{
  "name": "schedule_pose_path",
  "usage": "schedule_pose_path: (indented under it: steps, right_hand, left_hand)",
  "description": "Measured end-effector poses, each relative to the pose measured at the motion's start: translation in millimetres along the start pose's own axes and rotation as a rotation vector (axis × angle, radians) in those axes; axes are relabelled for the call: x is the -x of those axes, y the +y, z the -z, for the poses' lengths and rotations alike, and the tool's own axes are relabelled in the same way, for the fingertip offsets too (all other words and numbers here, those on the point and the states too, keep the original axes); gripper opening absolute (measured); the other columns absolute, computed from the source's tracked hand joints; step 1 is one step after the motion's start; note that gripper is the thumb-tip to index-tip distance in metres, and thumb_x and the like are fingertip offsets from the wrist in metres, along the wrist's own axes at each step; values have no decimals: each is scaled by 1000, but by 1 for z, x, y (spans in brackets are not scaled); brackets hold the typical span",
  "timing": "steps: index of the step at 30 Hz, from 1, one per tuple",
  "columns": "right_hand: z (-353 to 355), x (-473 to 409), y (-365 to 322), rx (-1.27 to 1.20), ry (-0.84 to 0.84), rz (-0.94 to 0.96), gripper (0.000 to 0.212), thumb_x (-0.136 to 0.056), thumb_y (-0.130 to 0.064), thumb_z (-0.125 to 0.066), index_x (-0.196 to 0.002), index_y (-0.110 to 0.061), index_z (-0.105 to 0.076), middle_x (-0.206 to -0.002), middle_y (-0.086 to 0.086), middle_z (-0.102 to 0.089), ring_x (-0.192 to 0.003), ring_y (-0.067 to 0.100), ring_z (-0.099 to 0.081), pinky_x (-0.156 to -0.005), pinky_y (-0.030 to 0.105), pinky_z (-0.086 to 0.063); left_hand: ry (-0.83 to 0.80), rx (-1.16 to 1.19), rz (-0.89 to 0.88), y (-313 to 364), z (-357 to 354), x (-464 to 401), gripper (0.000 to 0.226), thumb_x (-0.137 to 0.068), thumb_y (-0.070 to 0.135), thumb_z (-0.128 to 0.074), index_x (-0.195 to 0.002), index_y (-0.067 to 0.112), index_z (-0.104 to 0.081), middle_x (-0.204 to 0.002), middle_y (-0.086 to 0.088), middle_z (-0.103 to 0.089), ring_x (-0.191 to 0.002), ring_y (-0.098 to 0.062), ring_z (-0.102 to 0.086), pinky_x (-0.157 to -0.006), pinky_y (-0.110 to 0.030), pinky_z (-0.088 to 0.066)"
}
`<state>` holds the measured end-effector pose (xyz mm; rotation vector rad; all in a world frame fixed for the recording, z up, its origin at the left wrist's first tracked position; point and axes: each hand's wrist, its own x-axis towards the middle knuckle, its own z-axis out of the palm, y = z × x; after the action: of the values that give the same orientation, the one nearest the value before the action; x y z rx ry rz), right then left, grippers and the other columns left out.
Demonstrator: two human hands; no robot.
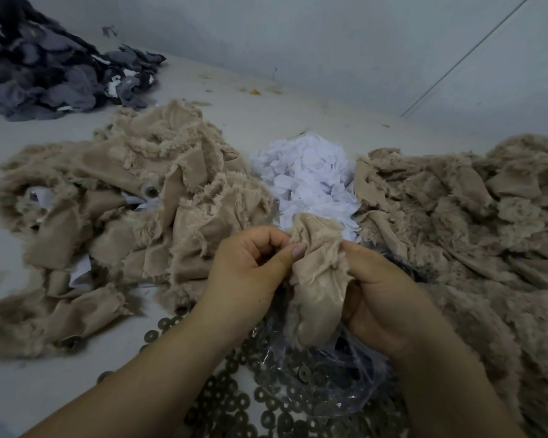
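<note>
"Beige fabric scrap [317, 279], where do you have it?"

"On my feed it is held up between both hands, over the near edge of the worktop [29, 384], about midway along. It hangs clear of the surface, above a crumpled clear plastic bag [329, 393] and a scatter of dark flat rings [231, 415]."

"How are the hands set?"

"I see the left hand [250, 267] pinching the scrap's upper left edge, thumb laid along the cloth, the other fingers curled under. The right hand [380, 295] grips the right side, its back towards me, fingers hidden in the folds. Both forearms come in from the near edge and meet at the scrap."

"And the cloth itself?"

"Smooth backing with a slight sheen, bunched into upright folds, fuzzy pile fraying at the edges. I count the same stuff in the left beige heap [124, 191] toward the left edge and the right beige heap [456, 216] along the right edge. Between them sits a mound of white rounded cut pieces [307, 175], just behind the scrap. Dark grey scraps [45, 67] fill the far left corner."
</note>
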<state>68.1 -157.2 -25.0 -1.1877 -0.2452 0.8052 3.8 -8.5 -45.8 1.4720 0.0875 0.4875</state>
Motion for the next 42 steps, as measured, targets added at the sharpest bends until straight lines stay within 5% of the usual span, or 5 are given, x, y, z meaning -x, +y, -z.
schedule_pose_path:
  steps: [12,24,28,34,42]
  right_hand:
    - [-4,-1,6,211,128,221,28,-84,6,-70,-95,-18,-78,-99,9,-77,-93,24,-75,-71,28,-61]
    - [-3,-4,12,418,268,378,38,-81,12,-70,-78,-25,-81,-81,5,-78,-78,19,-76,-64,25,-59]
    - [-2,-7,16,281,259,243,13,-88,-7,-67,-79,-8,-77,-81,17,-75,-74,30,-70,-68,38,-60]
    - [-8,-3,15,332,290,318,65,-64,-58,-84,-80,3,-72,-80,31,-69,-73,36,-69,-69,49,-58]
    - [-10,-1,12,32,254,227,32,-61,-23,-80,-83,0,-76,-88,23,-75,-75,32,-75,-62,34,-60]
  left_hand:
    - [16,-25,-5,-3,3,-1,24,-67,44,-76,-75,22,-75,-76,-10,-73,-70,-18,-66,-69,-34,-57]
    - [52,-230,-76,-3,2,-1,11,-83,14,-76,-75,19,-72,-65,-7,-68,-57,-18,-59,-55,-41,-53]
    - [61,-258,-76,-2,2,-1,12,-83,14,-76,-73,17,-70,-63,-7,-66,-57,-17,-57,-55,-44,-52]
    - [37,-339,-126,-2,3,-1,17,-84,13,-76,-68,18,-70,-62,2,-67,-55,-5,-58,-51,-22,-49]
    - [-34,137,110,2,1,0,11,-77,25,-70,-73,17,-75,-73,-8,-71,-70,-19,-66,-69,-29,-58]
